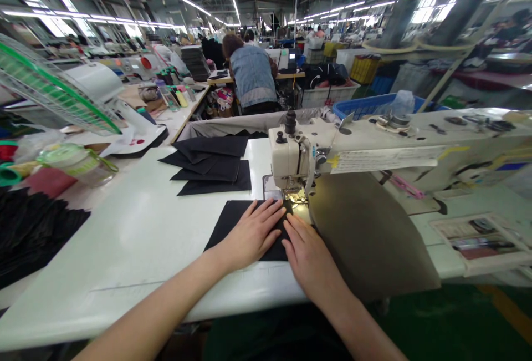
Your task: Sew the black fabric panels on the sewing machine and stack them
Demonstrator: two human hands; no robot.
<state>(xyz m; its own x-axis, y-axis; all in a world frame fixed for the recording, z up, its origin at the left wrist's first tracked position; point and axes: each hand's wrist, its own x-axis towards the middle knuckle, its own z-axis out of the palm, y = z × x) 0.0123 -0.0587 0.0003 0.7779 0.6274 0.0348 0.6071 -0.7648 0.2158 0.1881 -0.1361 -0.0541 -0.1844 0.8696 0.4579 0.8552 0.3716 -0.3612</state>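
Black fabric panel [224, 223] lies flat on the white table [137, 239], its far right corner near the presser foot [299, 200] of the sewing machine [286, 153]; work on this 1 panel judged under way, not finished. Left hand [254, 232] palm down on it, fingers extended, thumb apart; right hand [306, 247] laid over its right part, fingertips near the left's; neither seen pinching anything. At least 4 pointed black pieces [214, 167] overlap farther back, left of the machine head; done or waiting, cannot tell. Needle contact and any stitching unreadable, black on black. Right hand hides part of the panel's right side. Dark cloth heap [37, 233] cut off at left; machine's far end cut off at right.
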